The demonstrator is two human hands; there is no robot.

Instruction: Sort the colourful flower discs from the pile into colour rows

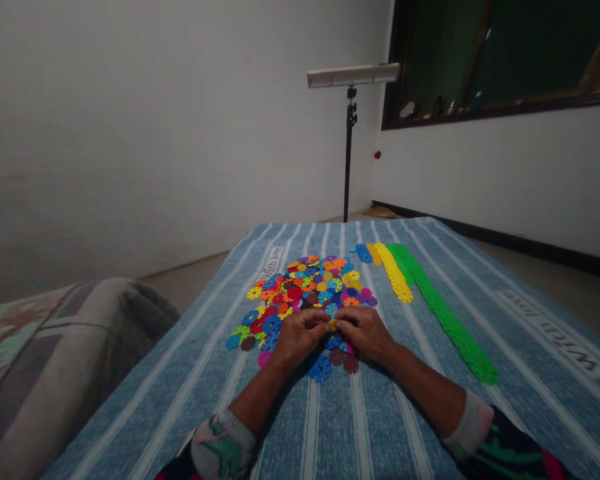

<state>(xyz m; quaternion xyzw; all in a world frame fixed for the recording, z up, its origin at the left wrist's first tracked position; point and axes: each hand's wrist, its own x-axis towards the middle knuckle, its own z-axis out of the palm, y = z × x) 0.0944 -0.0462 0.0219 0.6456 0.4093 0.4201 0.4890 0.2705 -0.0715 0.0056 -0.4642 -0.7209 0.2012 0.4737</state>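
Observation:
My left hand (300,335) and my right hand (366,330) meet over the near part of a heap of colourful notched plastic discs (295,293). Pinched between the fingertips of both is a small yellow-orange disc (333,325), mostly covered by the fingers. Blue and brown discs lie under and just in front of the hands. To the right, overlapping discs form rows sorted by colour: a long green row (450,313), a shorter yellow row (394,272), a short orange row (374,253) and a few blue discs (363,253).
A blue striped cloth (180,393) covers the table. Behind its far edge stands a lamp (353,75) on a black pole. At the left is a grey blanket-covered piece of furniture (95,347). A dark window (500,53) is at the upper right.

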